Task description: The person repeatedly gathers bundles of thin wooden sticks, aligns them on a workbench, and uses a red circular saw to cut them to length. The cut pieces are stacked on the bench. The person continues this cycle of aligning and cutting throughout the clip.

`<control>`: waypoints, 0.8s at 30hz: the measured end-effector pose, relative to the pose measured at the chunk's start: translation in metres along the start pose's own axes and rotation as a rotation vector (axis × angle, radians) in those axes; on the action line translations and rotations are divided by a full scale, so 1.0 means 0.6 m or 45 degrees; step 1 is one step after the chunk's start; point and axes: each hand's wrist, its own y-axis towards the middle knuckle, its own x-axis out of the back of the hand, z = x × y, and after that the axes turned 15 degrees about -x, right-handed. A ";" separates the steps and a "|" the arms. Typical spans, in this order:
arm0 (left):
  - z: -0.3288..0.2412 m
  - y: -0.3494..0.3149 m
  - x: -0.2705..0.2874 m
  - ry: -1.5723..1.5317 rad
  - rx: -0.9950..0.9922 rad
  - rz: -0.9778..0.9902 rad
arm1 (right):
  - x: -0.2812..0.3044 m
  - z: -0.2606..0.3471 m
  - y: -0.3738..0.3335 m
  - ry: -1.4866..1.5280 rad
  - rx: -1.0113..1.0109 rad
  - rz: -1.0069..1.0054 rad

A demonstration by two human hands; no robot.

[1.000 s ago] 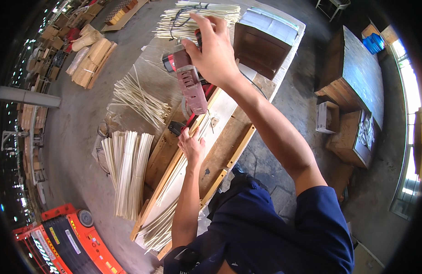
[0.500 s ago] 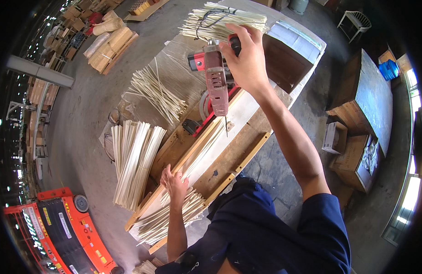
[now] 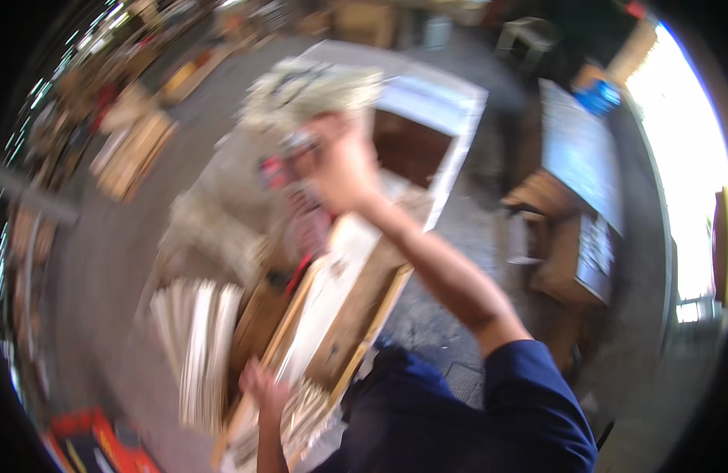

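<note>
Motion smears much of the view. My right hand is closed around the handle of a red and grey miter saw, which stands over the far part of a long wooden trough with a white strip along its bed. The blade cannot be made out. Down at the near end, my left hand rests by the trough's left rail, its fingers too blurred to read. Beside it a heap of thin pale sticks lies in the trough. To its left stands a bundle of longer pale sticks.
A tied stick bundle lies at the table's far end, near a brown box. Loose sticks lie left of the saw. A wooden crate with a grey top stands at right, an orange machine at lower left.
The whole view has swung, shifting the scene left and downward. The thin sticks that lay along the white strip under the saw no longer show there. My right hand stays on the saw.
</note>
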 end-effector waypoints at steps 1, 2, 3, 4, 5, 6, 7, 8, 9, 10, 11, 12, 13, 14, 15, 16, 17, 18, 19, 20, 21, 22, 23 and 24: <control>-0.010 -0.001 -0.003 -0.109 0.047 -0.014 | -0.004 -0.004 0.000 -0.032 -0.024 0.019; -0.009 -0.010 -0.005 -0.045 -0.017 -0.090 | -0.013 0.017 0.002 0.019 -0.074 0.076; -0.004 -0.004 -0.005 -0.096 -0.091 -0.116 | -0.021 -0.002 0.003 -0.178 0.041 0.013; -0.009 -0.014 -0.003 0.126 -0.212 -0.259 | -0.033 -0.003 -0.003 -0.041 0.006 -0.073; -0.008 -0.022 -0.013 0.097 -0.114 -0.086 | -0.038 -0.012 -0.004 -0.052 -0.108 -0.023; 0.002 -0.020 -0.024 0.232 -0.146 0.047 | -0.033 -0.008 0.004 0.040 -0.121 0.001; 0.018 -0.025 -0.032 0.277 -0.233 0.057 | -0.028 -0.012 0.003 0.068 -0.144 -0.024; 0.030 -0.032 -0.032 0.056 -0.279 -0.075 | -0.025 -0.014 0.000 0.075 -0.142 -0.043; 0.046 -0.042 -0.023 -0.181 -0.319 -0.201 | -0.017 -0.017 -0.001 0.072 -0.135 -0.051; 0.068 -0.058 -0.006 -0.289 -0.200 0.074 | -0.013 -0.015 0.000 0.063 -0.120 -0.060; 0.092 -0.101 0.011 -0.399 -0.041 0.362 | -0.029 -0.003 -0.016 0.072 -0.107 -0.035; 0.107 -0.109 0.017 -0.517 0.103 0.645 | -0.036 0.000 -0.014 0.068 -0.093 -0.019; 0.137 -0.116 0.027 -0.770 0.107 0.708 | -0.047 0.003 -0.012 -0.008 -0.120 -0.037; 0.178 -0.110 0.036 -1.035 0.126 0.760 | -0.045 -0.015 0.002 -0.189 0.010 -0.110; 0.210 -0.148 0.053 -1.302 0.212 0.782 | -0.036 -0.022 0.008 -0.264 0.084 -0.077; 0.216 -0.162 0.065 -1.429 0.262 0.584 | -0.046 -0.028 0.012 -0.353 0.001 -0.128; 0.221 -0.169 0.068 -1.521 0.313 0.384 | -0.028 -0.053 0.010 -0.279 0.088 -0.235; 0.186 -0.159 0.128 -1.611 0.512 0.425 | -0.035 -0.036 0.012 -0.133 0.028 -0.104; 0.190 -0.159 0.157 -1.570 0.514 0.476 | -0.027 -0.017 0.018 -0.104 0.071 -0.129; 0.187 -0.145 0.176 -1.598 0.532 0.467 | -0.019 -0.021 0.018 -0.100 0.007 -0.172; 0.185 -0.138 0.181 -1.633 0.516 0.435 | -0.015 -0.026 0.021 -0.076 0.037 -0.186; 0.188 -0.152 0.173 -1.705 0.555 0.395 | -0.016 -0.017 0.027 -0.070 0.024 -0.141; 0.189 -0.149 0.162 -1.789 0.560 0.364 | -0.018 -0.010 0.037 0.018 -0.061 -0.063; 0.193 -0.147 0.157 -1.867 0.554 0.333 | -0.019 -0.002 0.043 0.005 -0.035 -0.056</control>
